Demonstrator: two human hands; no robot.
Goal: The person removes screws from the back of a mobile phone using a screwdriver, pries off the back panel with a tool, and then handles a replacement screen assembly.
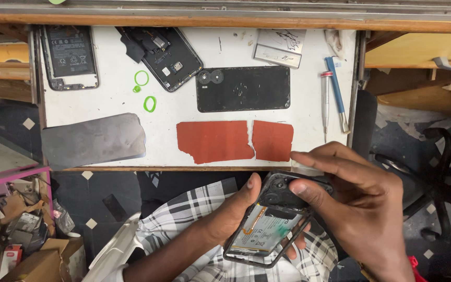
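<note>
White worktop [194, 107] with wooden front edge; far-left corner: opened phone [69, 56]; beside it a second opened phone [165, 55] and green rings [144, 90]; centre: black back cover [244, 89]; front edge: grey plate [94, 140], two red sheets [234, 140]; right edge: screwdriver [326, 99], blue tool [337, 93].

Bare white tabletop [194, 112] between green rings [150, 103] and red sheets [214, 141].

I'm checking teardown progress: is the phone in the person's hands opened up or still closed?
Opened. The phone has no back cover, and its battery and inner camera section are exposed between the left hand and right hand.
</note>
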